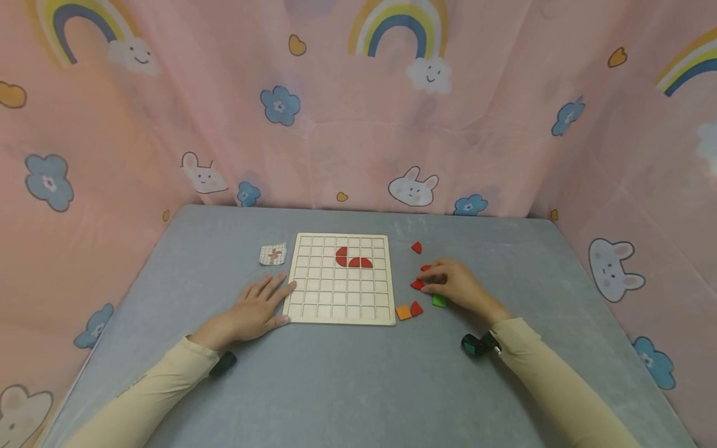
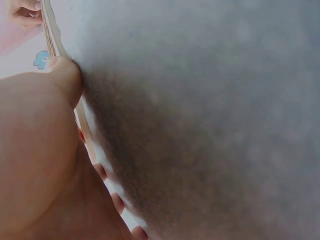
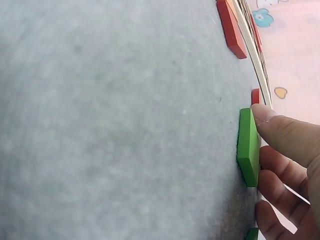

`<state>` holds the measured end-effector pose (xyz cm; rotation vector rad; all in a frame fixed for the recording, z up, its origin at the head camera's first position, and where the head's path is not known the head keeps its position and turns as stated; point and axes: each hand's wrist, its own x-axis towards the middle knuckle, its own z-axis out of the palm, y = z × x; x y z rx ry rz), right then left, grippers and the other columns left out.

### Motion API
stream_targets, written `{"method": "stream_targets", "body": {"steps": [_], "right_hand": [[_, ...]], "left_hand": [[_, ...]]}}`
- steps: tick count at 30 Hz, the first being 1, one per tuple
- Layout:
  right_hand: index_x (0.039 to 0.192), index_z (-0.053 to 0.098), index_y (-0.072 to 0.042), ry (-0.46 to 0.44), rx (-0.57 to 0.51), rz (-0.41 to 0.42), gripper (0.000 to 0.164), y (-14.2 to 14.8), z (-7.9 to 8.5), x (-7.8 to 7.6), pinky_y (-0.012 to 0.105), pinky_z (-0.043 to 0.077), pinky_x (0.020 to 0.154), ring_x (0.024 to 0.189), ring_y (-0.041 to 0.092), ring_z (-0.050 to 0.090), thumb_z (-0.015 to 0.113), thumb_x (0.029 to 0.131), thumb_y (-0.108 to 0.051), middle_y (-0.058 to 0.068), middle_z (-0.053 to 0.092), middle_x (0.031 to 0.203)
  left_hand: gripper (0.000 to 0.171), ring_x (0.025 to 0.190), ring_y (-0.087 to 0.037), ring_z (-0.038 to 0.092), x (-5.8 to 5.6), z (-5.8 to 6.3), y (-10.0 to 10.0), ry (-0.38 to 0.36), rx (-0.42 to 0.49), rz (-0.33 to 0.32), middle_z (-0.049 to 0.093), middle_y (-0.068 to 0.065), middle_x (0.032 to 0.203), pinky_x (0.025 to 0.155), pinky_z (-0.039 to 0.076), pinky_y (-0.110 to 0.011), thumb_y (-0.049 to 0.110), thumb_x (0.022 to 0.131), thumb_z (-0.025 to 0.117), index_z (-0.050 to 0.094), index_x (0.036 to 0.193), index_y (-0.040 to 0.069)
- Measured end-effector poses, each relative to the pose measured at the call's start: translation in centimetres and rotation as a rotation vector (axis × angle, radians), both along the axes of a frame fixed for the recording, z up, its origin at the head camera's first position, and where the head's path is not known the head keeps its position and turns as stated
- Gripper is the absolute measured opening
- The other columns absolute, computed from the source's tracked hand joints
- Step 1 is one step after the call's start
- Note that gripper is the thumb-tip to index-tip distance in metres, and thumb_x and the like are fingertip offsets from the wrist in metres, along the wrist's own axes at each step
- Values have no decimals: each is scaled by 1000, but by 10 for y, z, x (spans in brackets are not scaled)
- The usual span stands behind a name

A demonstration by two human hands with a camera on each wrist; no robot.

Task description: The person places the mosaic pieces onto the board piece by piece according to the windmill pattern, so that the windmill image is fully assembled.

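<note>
A light wooden grid board point(image 1: 320, 295) lies on the table, with red quarter-circle pieces point(image 1: 341, 256) laid in its cells as two half-round shapes. My left hand point(image 1: 254, 311) lies flat, fingers spread, thumb and index fingertip on the board's left edge. To the right of the board, my right hand point(image 1: 456, 283) pinches a red quarter-circle piece point(image 1: 416, 285) between thumb and index finger, close over the table. A green block point(image 3: 248, 147) lies just under that hand. Another red piece point(image 1: 426, 268) shows partly behind its fingers.
A small picture card point(image 1: 272, 254) with a printed grid lies left of the board. An orange square point(image 1: 403, 312) sits beside a red piece point(image 1: 417, 308) at the board's lower right. Farther back is one more red piece point(image 1: 417, 247). A pink curtain point(image 1: 336, 155) surrounds the grey table point(image 1: 347, 386).
</note>
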<state>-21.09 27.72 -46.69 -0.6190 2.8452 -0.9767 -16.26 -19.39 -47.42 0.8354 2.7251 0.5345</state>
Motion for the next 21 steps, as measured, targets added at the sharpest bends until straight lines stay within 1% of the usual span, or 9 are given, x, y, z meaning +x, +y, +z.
{"method": "stream_targets", "body": {"steps": [4,10,12,17,19,21], "right_hand": [[113,83,-6,8,-1,-3,24,-1,-2,1,28,46,71,82,17,55,86,90,-12,5,69,100],[112,83,-6,9,11,-14,23,-1,-1,1,28,47,72,84,17,56,86,90,-12,4,69,101],[112,83,-5,9,10,-18,23,-2,-1,1,28,48,72,84,17,57,86,91,-12,6,70,103],[112,83,-4,5,14,-32,23,-3,0,1,29,49,73,86,18,58,86,91,-13,10,71,108],[112,83,-4,7,20,-32,24,-4,0,1,30,49,74,87,18,58,86,91,-14,10,71,108],[112,83,-4,15,22,-33,24,-5,1,1,32,49,76,90,20,59,86,91,-14,10,71,108]], "left_hand": [[73,157,-56,11,0,-1,0,-8,7,-3,13,-28,174,120,11,-77,38,109,58,26,167,6],[72,157,-56,14,-2,-7,-2,25,-4,2,16,-28,173,119,14,-77,31,108,62,28,166,5],[73,157,-56,13,-2,-6,-2,20,-5,0,15,-28,173,120,13,-76,33,108,62,28,166,5],[73,156,-58,13,0,-1,-2,8,10,-13,15,-29,172,119,13,-77,43,110,54,27,166,6],[73,156,-58,13,0,-1,-2,12,10,-15,16,-29,172,119,13,-77,43,110,55,27,166,6],[73,156,-57,13,0,-2,-1,18,3,-11,15,-29,173,119,13,-77,38,109,59,27,166,5]]}}
